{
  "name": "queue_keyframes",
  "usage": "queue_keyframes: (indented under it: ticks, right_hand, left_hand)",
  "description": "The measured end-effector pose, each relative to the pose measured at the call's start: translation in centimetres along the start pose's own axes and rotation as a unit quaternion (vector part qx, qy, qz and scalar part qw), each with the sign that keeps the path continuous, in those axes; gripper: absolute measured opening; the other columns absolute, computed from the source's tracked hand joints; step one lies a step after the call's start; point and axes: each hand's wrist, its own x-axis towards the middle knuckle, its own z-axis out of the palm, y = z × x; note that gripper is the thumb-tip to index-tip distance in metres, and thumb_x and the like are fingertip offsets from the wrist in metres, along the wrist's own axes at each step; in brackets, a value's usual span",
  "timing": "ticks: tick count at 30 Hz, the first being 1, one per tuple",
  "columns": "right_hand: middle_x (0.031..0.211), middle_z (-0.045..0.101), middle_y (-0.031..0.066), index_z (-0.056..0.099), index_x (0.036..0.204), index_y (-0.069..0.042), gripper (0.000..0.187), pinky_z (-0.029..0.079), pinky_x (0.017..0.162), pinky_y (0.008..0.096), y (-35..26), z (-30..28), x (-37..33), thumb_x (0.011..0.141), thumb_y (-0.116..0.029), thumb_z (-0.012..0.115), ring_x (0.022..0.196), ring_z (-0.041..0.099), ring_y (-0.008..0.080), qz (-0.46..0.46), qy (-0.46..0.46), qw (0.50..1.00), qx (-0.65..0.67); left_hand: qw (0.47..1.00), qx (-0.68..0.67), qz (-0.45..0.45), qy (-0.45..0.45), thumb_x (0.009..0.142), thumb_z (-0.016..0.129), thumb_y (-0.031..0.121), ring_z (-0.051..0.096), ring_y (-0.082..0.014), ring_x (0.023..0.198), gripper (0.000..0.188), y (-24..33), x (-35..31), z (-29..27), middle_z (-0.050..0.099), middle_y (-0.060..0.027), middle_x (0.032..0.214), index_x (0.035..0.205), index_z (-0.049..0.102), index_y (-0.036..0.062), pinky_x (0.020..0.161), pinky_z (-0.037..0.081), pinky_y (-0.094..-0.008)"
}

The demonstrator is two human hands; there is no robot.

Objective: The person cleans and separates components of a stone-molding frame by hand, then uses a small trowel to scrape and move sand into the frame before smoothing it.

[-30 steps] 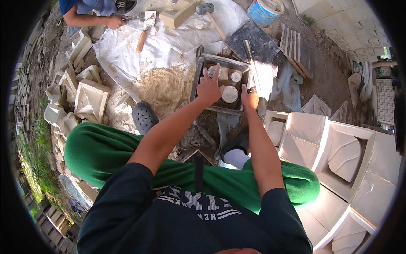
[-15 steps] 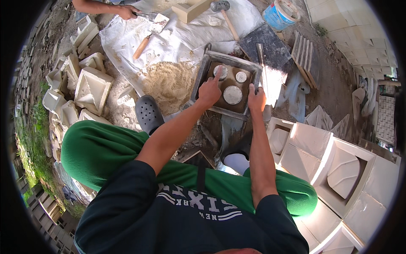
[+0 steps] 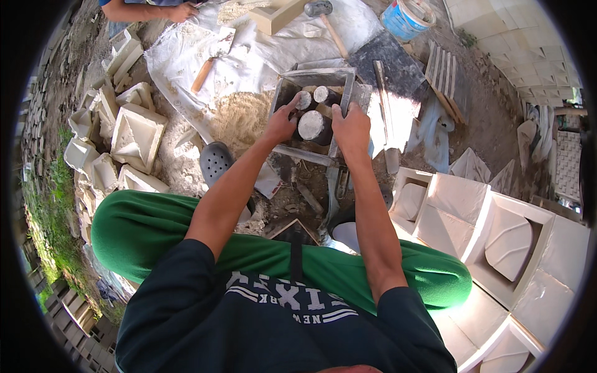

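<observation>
A grey box-shaped mould frame (image 3: 344, 78) stands before me, tilted, with three dark cylinders topped by pale round faces inside it; the largest cylinder (image 3: 313, 126) is nearest me. My left hand (image 3: 283, 124) is closed over the frame's left wall, its fingertips by the upper-left cylinder (image 3: 303, 100). Around the right wall my right hand (image 3: 351, 129) is wrapped, thumb on the inner side by the upper-right cylinder (image 3: 324, 95). The cylinders' dark sides show below their tops. The bottom of the frame is hidden.
Left of the frame lies a sand pile (image 3: 239, 121) on a white sheet (image 3: 261, 59), with a trowel (image 3: 202, 76) and a mallet (image 3: 336, 34). Another person's hand (image 3: 183, 12) is at the top left. A blue bucket (image 3: 404, 22) stands far right; pale moulded blocks (image 3: 457, 199) sit nearer.
My left hand went from pointing at a disc to the left wall. The frame shifted left and tilted, and the cylinders' sides came into sight. The other person's hand moved up and away.
</observation>
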Motion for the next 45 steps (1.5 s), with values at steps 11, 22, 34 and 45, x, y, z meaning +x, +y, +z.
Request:
queue_keyframes:
  ticks: [11, 22, 34, 45]
  right_hand:
    - [0.071, 0.065, 0.0252, 0.050, 0.090, 0.002, 0.024, 0.055, 0.061, 0.0482, -8.0, 4.7, -1.2, 0.089, -0.020, 0.060, 0.069, 0.067, 0.0427, -0.129, 0.021, 0.989, 0.068]
    - [0.073, 0.067, 0.0179, 0.051, 0.095, 0.003, 0.017, 0.057, 0.051, 0.0359, -14.3, 12.2, -2.2, 0.084, -0.007, 0.060, 0.064, 0.071, 0.0288, -0.148, 0.009, 0.983, 0.105]
    - [0.079, 0.069, 0.0139, 0.067, 0.093, -0.001, 0.025, 0.053, 0.071, 0.0418, -6.8, 3.4, 0.1, 0.085, -0.024, 0.058, 0.077, 0.068, 0.0310, -0.054, -0.075, 0.898, 0.430]
    - [0.123, 0.059, 0.0244, 0.057, 0.127, -0.001, 0.054, 0.044, 0.099, 0.0443, 3.2, 13.6, 5.7, 0.089, -0.039, 0.059, 0.115, 0.057, 0.0388, 0.082, -0.129, 0.921, 0.359]
  left_hand:
    - [0.991, -0.118, -0.052, 0.026, 0.095, 0.060, 0.021, 0.065, -0.0214, 0.096, 0.037, -2.2, -0.5, -5.8, 0.069, -0.0134, 0.104, 0.127, 0.058, 0.0014, 0.085, 0.051, -0.0332]
    - [0.843, -0.448, -0.289, -0.074, 0.091, 0.047, 0.066, 0.059, -0.0186, 0.083, 0.073, 11.2, 3.7, -17.3, 0.059, -0.0050, 0.089, 0.124, 0.055, 0.0016, 0.080, 0.048, -0.0345]
    - [0.962, 0.019, -0.259, 0.078, 0.099, 0.048, 0.045, 0.057, -0.0282, 0.112, 0.062, 9.2, 5.5, -15.4, 0.059, -0.0213, 0.124, 0.132, 0.050, -0.0064, 0.099, 0.041, -0.0348]
    - [0.951, 0.240, -0.158, 0.117, 0.103, 0.037, 0.047, 0.059, -0.0400, 0.086, 0.063, 9.2, 5.5, -14.0, 0.065, -0.0295, 0.091, 0.106, 0.063, -0.0098, 0.083, 0.044, -0.0432]
